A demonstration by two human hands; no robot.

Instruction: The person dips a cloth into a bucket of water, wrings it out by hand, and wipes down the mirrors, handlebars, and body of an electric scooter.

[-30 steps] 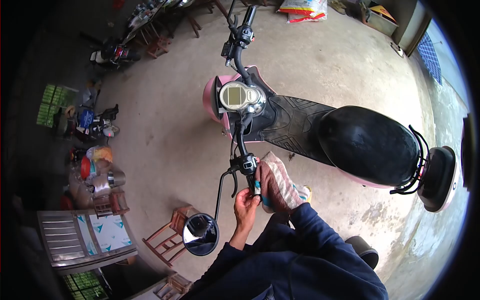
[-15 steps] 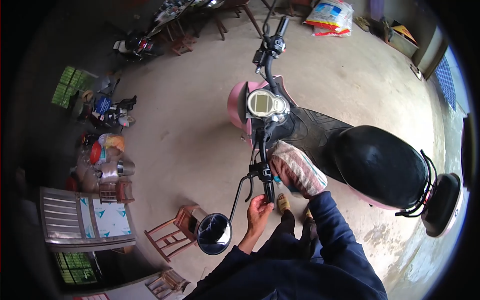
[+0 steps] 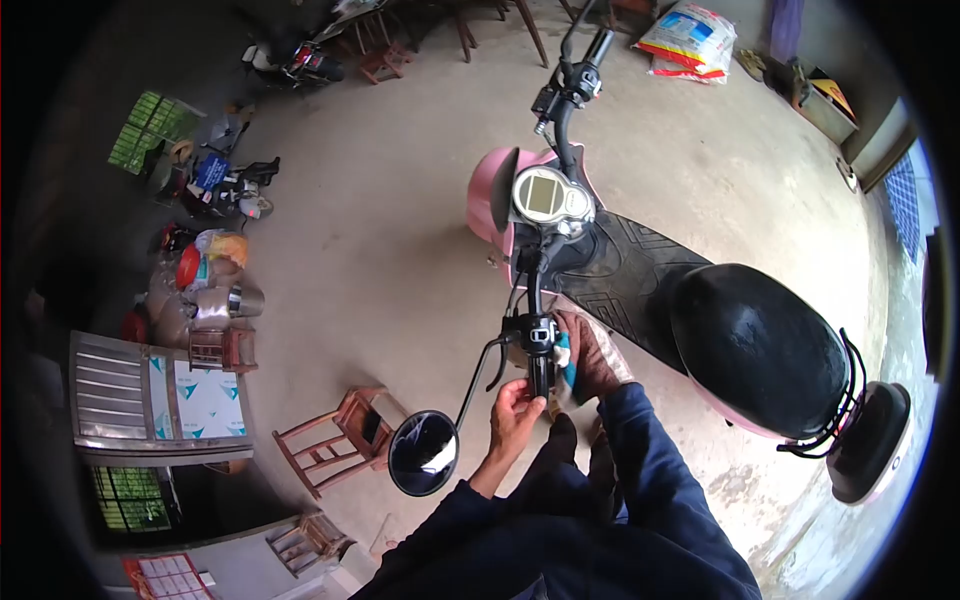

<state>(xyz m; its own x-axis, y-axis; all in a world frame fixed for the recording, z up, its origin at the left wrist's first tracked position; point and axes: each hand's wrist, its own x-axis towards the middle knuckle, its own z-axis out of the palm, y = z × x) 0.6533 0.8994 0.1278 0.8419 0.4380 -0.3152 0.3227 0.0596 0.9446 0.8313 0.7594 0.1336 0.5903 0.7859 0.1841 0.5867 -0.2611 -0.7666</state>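
Observation:
A pink electric scooter (image 3: 490,195) stands in front of me, its handlebar running up and down the view. My left hand (image 3: 514,420) is closed round the outer end of the near black handlebar grip (image 3: 540,375), thumb and fingers touching it. Just right of that grip, my right hand (image 3: 592,368) holds a striped cloth (image 3: 563,352) in white, reddish and teal, bunched beside the switch housing (image 3: 538,335). Cloth and shadow partly hide the right fingers. A round mirror (image 3: 424,453) sticks out left of my left hand.
The black seat (image 3: 755,335) and rear backrest (image 3: 872,440) extend to the right. A wooden chair (image 3: 345,440) stands on the concrete floor at lower left. Filled sacks (image 3: 690,40) lie at the back. Other motorbikes (image 3: 300,65) and household goods line the left side.
My right hand with the cloth has moved left, close against the handlebar, and the cloth looks more bunched. My left hand stays on the grip. The whole view has shifted slightly.

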